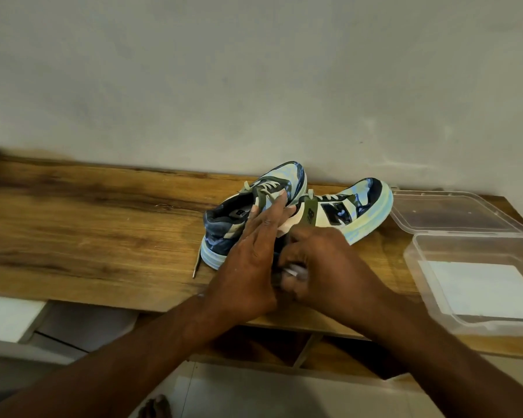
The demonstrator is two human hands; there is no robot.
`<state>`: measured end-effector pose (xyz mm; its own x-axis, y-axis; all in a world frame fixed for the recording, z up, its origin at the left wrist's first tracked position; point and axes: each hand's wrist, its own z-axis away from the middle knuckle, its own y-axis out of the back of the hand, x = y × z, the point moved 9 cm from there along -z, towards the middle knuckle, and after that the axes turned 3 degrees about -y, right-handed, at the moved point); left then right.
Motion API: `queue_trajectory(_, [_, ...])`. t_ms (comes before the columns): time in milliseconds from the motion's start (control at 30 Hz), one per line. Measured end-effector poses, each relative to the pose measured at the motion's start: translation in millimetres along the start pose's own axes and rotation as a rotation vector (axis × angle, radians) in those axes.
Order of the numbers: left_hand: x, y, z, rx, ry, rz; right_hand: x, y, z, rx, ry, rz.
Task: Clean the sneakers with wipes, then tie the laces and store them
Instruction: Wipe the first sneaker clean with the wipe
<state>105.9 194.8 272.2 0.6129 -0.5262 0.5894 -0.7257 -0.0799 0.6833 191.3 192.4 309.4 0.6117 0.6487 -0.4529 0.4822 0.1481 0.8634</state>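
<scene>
- Fingers [280,203] of the left hand [248,260]: straight, held together, lying flat along the inner side of the near sneaker [354,215]; fingertips reach up to the gap between the two shoes.
- Something pale shows just under those fingertips, against the shoe; cannot tell whether it is a wipe or part of the shoe.
- Right hand [320,267]: fingers curled inward and motion-blurred, low at the heel end of the near sneaker, just right of the left palm. A small whitish patch sits among them; whether they pinch a lace, a wipe or nothing, cannot tell.
- Near sneaker: blue and cream with a dark "N", toe pointing away and to the right of the fingers, sole on the wooden shelf [103,224].
- Far sneaker [254,206]: just left of and beyond the left fingertips, touching the near one, toe toward the wall [254,70].
- Loose lace [197,262] trails from the far sneaker's heel, left of the left hand, down onto the shelf.
- Clear plastic box [429,300], well right of the right hand, holds a white sheet [480,288]; its open lid [453,212] lies beyond it, near the near sneaker's toe.
</scene>
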Motion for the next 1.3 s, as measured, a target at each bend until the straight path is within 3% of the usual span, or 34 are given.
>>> queue_trajectory(200, [10, 2, -3, -0.015, -0.07, -0.094, 57, 50, 8, 0.218, -0.228, -0.016])
queue_trajectory(400, [10, -17, -12, -0.2, -0.359, -0.488, 119, 85, 34, 0.436, -0.478, -0.046])
queue_trajectory(500, [6, -17, -16, -0.218, -0.387, -0.571, 134, 86, 46, 0.499, -0.538, -0.081])
queue_trajectory(733, [23, -27, -7, -0.21, -0.385, -0.69, 134, 72, 46, 0.528, -0.52, -0.118])
queue_trajectory(933, [43, -68, -9, -0.21, -0.484, -0.818, 135, 66, 44, 0.567, -0.499, -0.082])
queue_trajectory(1300, [35, -64, -27, -0.178, -0.318, -0.791, 132, 55, 41, 0.547, -0.442, -0.094])
